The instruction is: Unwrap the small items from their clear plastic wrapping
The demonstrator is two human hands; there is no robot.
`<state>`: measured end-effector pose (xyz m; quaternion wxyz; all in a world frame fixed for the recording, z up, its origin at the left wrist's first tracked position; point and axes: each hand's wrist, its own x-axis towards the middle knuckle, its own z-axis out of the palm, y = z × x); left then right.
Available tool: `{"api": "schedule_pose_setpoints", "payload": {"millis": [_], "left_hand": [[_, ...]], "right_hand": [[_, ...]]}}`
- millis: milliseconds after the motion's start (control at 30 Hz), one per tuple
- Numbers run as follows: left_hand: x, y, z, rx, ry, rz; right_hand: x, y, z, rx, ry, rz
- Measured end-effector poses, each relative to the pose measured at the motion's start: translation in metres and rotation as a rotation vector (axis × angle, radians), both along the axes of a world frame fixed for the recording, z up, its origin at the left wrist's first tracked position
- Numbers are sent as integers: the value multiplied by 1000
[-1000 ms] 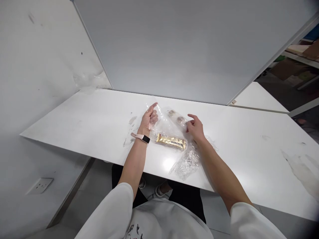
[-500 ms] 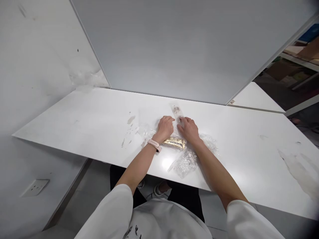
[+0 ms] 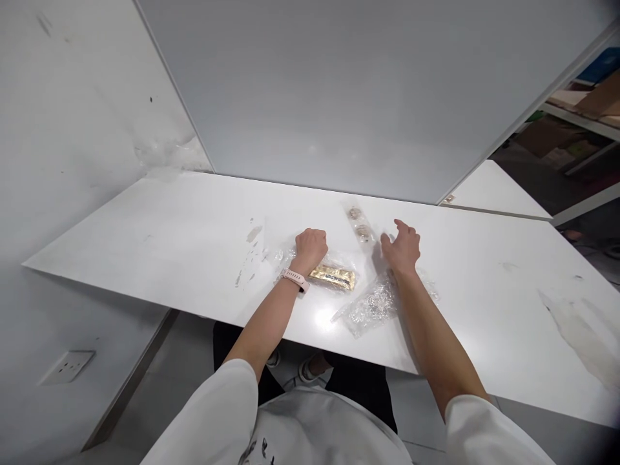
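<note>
My left hand (image 3: pixel 310 248) is closed in a fist over crinkled clear plastic film (image 3: pixel 285 253); whatever its fingers hold is hidden. Just below it lies a gold foil packet (image 3: pixel 333 278) with dark print, partly under the film. My right hand (image 3: pixel 403 247) is open above the table, thumb and fingers apart, with nothing between them. Between and beyond the hands lies a clear plastic strip (image 3: pixel 359 226) with two round brownish pieces in it. Crumpled clear plastic wrap (image 3: pixel 371 307) spreads beneath and left of my right forearm.
The white tabletop (image 3: pixel 184 239) has scuffs and peeled patches. A tall grey-white panel (image 3: pixel 310 97) rises at its back edge, and a wall with a socket (image 3: pixel 68 367) stands at the left. Shelves with boxes (image 3: pixel 600 97) are at the far right.
My right hand has let go of the strip and moved right, opening. The strip has shifted right, showing both round pieces. My left hand has moved slightly left and curled; the gold packet shifted slightly left.
</note>
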<state>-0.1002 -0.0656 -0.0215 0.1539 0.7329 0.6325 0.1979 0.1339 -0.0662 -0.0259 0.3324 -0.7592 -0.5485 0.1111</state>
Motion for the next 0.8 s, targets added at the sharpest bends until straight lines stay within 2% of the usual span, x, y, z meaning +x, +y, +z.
{"api": "schedule_pose_setpoints", "payload": {"millis": [100,167,233,300,367,533,600,700,733,800], "left_hand": [[-2,1,-6,69,-29,-119],[-3,2,-10,89,-31,-232],[-3,3,-13,40,-12,-277],[-3,3,-13,-19,8,-266],[-3,3,-11,-39,13,-235],[-6,3,-1,-30,11,-84],[-7,4,1,-29,19,-42],[-9,5,1,-25,20,0],[-9,5,0,-23,17,2],[-10,5,-3,-8,3,-27]], "right_hand": [[-12,-4,-1,137,-165,179],[-26,-7,-3,107,-276,302],[-37,-9,-3,-1,-384,341],[-43,-9,-3,-108,-438,333],[-41,-7,-2,-148,-407,305],[-10,2,0,-133,170,226],[7,3,3,-170,265,156],[22,1,10,-96,55,-24],[23,0,12,-40,-57,-38],[17,-3,14,31,-212,37]]}}
